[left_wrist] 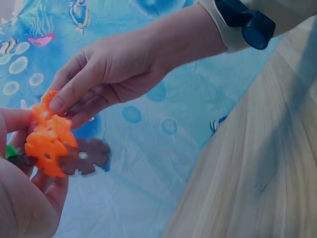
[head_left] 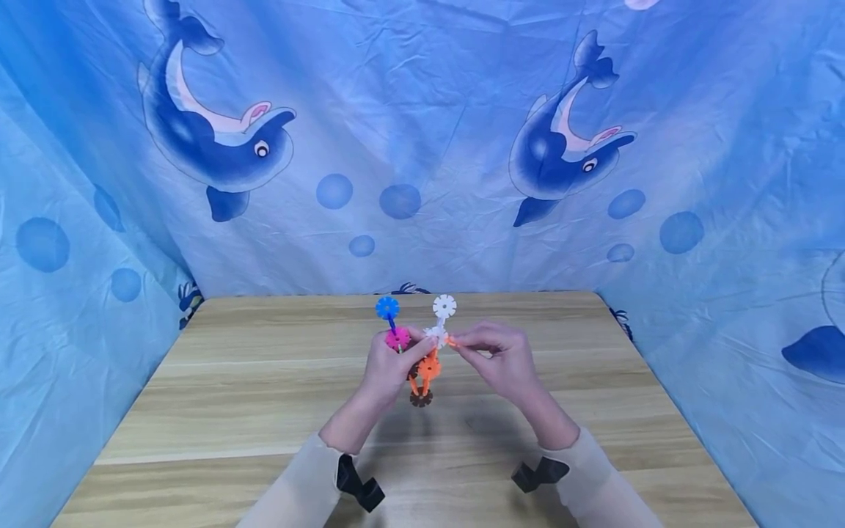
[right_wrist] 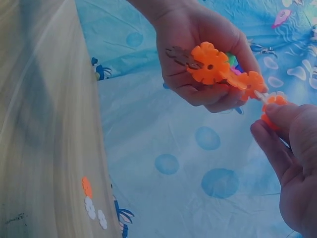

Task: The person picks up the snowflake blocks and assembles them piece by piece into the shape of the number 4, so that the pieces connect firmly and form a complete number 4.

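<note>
My left hand (head_left: pixel 386 370) grips a built figure of slotted plastic snowflake discs. It includes a blue disc (head_left: pixel 387 308) and a pink disc (head_left: pixel 397 338) on the left, and a white disc (head_left: pixel 444 306) at the top right. Below them are orange discs (head_left: pixel 430 367) and a brown disc (head_left: pixel 421 397). Between thumb and fingers, my right hand (head_left: pixel 505 359) pinches an orange disc (right_wrist: pixel 275 110) against the figure's white piece. In the right wrist view their edges meet; how deeply the slots engage cannot be told. A green piece (left_wrist: pixel 11 151) is mostly hidden by my left hand.
On the wooden table (head_left: pixel 264 396), one loose orange disc (right_wrist: pixel 87 187) lies by two white discs, a nearer one (right_wrist: pixel 102 219) and another (right_wrist: pixel 89 207), close to the edge. Blue dolphin-print cloth (head_left: pixel 422 132) hangs behind the table and along both sides.
</note>
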